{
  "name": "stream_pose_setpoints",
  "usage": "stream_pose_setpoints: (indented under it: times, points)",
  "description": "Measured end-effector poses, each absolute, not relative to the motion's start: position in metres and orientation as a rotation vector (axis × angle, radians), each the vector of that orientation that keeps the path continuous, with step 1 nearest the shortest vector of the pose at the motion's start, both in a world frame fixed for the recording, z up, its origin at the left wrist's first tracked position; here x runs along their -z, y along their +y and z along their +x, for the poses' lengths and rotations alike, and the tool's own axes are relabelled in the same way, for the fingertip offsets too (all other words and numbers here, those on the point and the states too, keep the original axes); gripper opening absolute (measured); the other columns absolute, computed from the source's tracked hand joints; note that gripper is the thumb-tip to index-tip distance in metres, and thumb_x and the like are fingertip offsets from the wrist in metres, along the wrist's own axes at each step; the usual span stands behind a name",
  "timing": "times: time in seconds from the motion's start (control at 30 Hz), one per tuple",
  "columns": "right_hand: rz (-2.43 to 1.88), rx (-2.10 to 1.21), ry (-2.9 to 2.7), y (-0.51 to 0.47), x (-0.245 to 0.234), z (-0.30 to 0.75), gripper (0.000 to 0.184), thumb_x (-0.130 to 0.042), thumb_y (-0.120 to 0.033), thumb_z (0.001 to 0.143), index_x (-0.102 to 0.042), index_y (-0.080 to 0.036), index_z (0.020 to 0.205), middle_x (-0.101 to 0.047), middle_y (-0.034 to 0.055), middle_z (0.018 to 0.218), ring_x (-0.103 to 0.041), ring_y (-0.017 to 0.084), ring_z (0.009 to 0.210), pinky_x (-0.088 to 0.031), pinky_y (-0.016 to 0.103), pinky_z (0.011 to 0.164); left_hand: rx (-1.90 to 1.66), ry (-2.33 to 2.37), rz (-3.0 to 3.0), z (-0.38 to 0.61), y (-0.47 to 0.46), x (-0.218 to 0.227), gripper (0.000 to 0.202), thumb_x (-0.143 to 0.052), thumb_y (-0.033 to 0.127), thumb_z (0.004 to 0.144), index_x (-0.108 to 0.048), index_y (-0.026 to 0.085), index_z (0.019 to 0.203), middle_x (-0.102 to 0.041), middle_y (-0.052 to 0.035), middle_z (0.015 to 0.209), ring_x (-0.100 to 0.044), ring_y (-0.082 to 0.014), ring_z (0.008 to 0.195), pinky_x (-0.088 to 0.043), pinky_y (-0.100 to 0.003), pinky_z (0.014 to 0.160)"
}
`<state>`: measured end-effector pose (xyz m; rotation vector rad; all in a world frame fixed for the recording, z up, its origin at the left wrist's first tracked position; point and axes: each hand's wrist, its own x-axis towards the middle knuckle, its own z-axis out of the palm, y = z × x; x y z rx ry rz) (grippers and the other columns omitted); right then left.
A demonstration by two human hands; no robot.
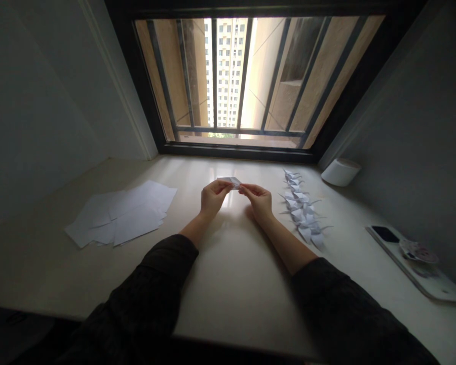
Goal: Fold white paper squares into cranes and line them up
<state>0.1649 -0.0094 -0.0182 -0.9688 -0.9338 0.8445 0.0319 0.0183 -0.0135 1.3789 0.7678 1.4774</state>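
Observation:
A small piece of folded white paper (pixel 228 180) is held up between my two hands above the middle of the white sill. My left hand (pixel 214 196) pinches its near edge with thumb and fingers. From the other side, my right hand (pixel 259 198) grips the same paper at its right end, the fingertips of both hands almost meeting. The folds under my fingers are too small to make out. To the right of my hands stand several folded paper cranes (pixel 302 205) in close rows.
Loose white paper sheets (pixel 131 210) lie overlapping on the left of the sill (pixel 228 284). At the right are a white roll (pixel 341 172) by the wall and a phone (pixel 414 263) with a round grip on its back. A barred window (pixel 235 150) closes the far side.

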Motion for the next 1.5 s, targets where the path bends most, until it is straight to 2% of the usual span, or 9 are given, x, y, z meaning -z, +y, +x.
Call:
stream_pose_setpoints:
  times: [0.47,0.73,0.93,1.37,1.5]
  points:
    - [-0.962,-0.839,-0.946,-0.01,0.0169,0.1644,0.031,-0.079,-0.039,0.055,-0.072,-0.018,0.077,-0.072,0.0052,0.071,-0.065,0.018,0.066,-0.053,0.037,0.072,-1.457,0.777,1.321,0.0315,0.0175,0.0127,0.024,-0.074,0.033,0.065,-0.067,0.015,0.079,-0.071,-0.0072,0.084,-0.066,-0.018,0.079,-0.052,-0.033,0.076]
    - [-0.959,-0.814,-0.96,-0.0104,0.0168,0.1649,0.04,-0.078,-0.041,0.057,-0.071,-0.019,0.089,-0.072,0.0048,0.072,-0.067,0.019,0.067,-0.053,0.038,0.074,-1.466,0.766,1.32,0.0321,0.0159,0.0125,0.025,-0.073,0.035,0.066,-0.067,0.016,0.08,-0.071,-0.0073,0.086,-0.066,-0.0184,0.082,-0.052,-0.032,0.075]
    - [-0.956,-0.833,-0.929,-0.0112,0.0148,0.1635,0.034,-0.08,-0.038,0.053,-0.072,-0.018,0.079,-0.072,0.005,0.071,-0.066,0.019,0.066,-0.053,0.038,0.074,-1.486,0.779,1.325,0.0324,0.0166,0.0128,0.022,-0.072,0.032,0.067,-0.067,0.016,0.08,-0.07,-0.0068,0.085,-0.066,-0.0182,0.081,-0.052,-0.033,0.076]
    - [-0.956,-0.852,-0.951,-0.0097,0.0156,0.1635,0.031,-0.077,-0.039,0.057,-0.07,-0.019,0.079,-0.072,0.0048,0.073,-0.066,0.019,0.067,-0.053,0.037,0.073,-1.474,0.801,1.301,0.0326,0.0161,0.0124,0.023,-0.072,0.032,0.066,-0.064,0.015,0.079,-0.071,-0.007,0.084,-0.067,-0.0184,0.08,-0.053,-0.033,0.074]
    - [-0.929,-0.866,-0.937,-0.0098,0.0168,0.1643,0.03,-0.078,-0.037,0.057,-0.068,-0.019,0.079,-0.07,0.0028,0.066,-0.065,0.017,0.062,-0.052,0.036,0.072,-1.441,0.805,1.281,0.0318,0.0149,0.0102,0.027,-0.073,0.034,0.065,-0.058,0.016,0.08,-0.071,-0.0051,0.075,-0.067,-0.0178,0.071,-0.054,-0.033,0.071]
